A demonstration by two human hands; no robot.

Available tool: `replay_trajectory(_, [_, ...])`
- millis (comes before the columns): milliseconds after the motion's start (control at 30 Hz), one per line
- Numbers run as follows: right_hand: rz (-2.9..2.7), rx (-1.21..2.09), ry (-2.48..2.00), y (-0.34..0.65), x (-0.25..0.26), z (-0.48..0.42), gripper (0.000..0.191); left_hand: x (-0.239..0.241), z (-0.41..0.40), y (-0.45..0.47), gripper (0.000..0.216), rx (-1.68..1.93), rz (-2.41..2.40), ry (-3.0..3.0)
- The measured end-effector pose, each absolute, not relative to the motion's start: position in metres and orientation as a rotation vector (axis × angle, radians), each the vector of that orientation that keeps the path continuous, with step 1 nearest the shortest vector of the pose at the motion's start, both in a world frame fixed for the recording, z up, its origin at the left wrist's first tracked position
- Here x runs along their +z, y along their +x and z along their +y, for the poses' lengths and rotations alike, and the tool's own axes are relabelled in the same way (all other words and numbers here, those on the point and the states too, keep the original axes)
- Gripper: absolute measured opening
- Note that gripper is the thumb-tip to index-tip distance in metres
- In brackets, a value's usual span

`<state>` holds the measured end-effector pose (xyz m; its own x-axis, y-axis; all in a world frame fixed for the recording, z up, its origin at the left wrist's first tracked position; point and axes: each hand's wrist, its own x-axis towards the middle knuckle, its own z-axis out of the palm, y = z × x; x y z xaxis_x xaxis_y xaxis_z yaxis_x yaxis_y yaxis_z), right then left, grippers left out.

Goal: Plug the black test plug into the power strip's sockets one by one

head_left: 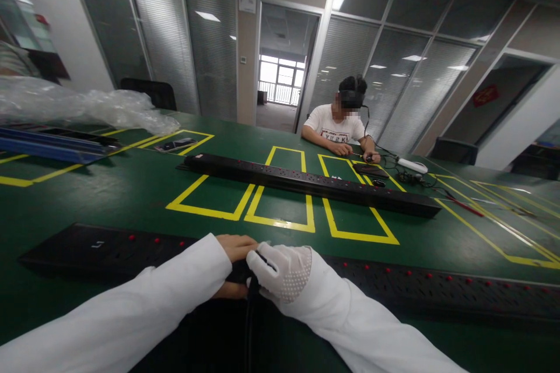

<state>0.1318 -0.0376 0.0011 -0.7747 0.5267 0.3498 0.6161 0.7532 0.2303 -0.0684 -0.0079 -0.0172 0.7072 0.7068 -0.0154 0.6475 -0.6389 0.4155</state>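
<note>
A long black power strip (105, 250) with a row of red buttons lies across the near part of the green table, in front of me. My left hand (236, 250), bare with a white sleeve, is closed around the strip's middle, fingers over the far side and thumb on the near side. My right hand (282, 271) wears a white dotted glove and meets the left one there. Its fingers are closed on a black cable (249, 326), which hangs down towards me. The cable's upper end is hidden by the glove.
A second black power strip (306, 183) lies farther back, across yellow tape rectangles. Clear plastic wrap (83, 105) and blue-black profiles (48, 145) lie at left. Opposite, a person (336, 122) handles small items near a white power strip (412, 165) and tangled cables.
</note>
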Motion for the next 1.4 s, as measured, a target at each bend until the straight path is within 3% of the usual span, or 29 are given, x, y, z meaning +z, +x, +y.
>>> replay_trajectory(167, [-2.564, -0.583, -0.954, 0.124, -0.021, -0.033, 0.017, -0.021, -0.006, -0.069, 0.075, 0.204, 1.038, 2.544])
replay_trajectory(300, [-2.610, -0.545, -0.931, 0.128, -0.008, -0.035, 0.021, -0.022, -0.005, -0.067, 0.071, 0.183, 1.076, 2.533])
replay_trajectory(367, [-2.693, -0.432, -0.887, 0.134, 0.003, -0.035, 0.029, -0.021, -0.005, -0.067, 0.070, 0.190, 1.076, 2.528])
replay_trajectory(500, [-2.706, -0.120, -0.888, 0.142, 0.018, -0.032, 0.024, -0.020, -0.005, -0.068, 0.065, 0.194, 1.045, 2.516])
replay_trajectory(733, [-2.614, -0.573, -0.805, 0.133, -0.007, -0.034, 0.031, -0.022, -0.005, -0.067, 0.065, 0.180, 1.097, 2.501])
replay_trajectory(833, [-2.552, -0.551, -0.944, 0.127, -0.018, -0.033, 0.020, -0.021, -0.005, -0.066, 0.064, 0.172, 1.096, 2.498])
replay_trajectory(967, [-2.683, -0.508, -0.893, 0.132, -0.002, -0.037, 0.028, -0.020, -0.005, -0.066, 0.065, 0.173, 1.099, 2.503])
replay_trajectory(1200, [-2.692, -0.043, -0.908, 0.139, 0.015, -0.031, 0.028, -0.018, -0.007, -0.067, 0.059, 0.205, 1.103, 2.501])
replay_trajectory(1400, [-2.722, -0.349, -0.822, 0.138, 0.013, -0.037, 0.030, -0.020, -0.008, -0.065, 0.061, 0.224, 1.093, 2.532])
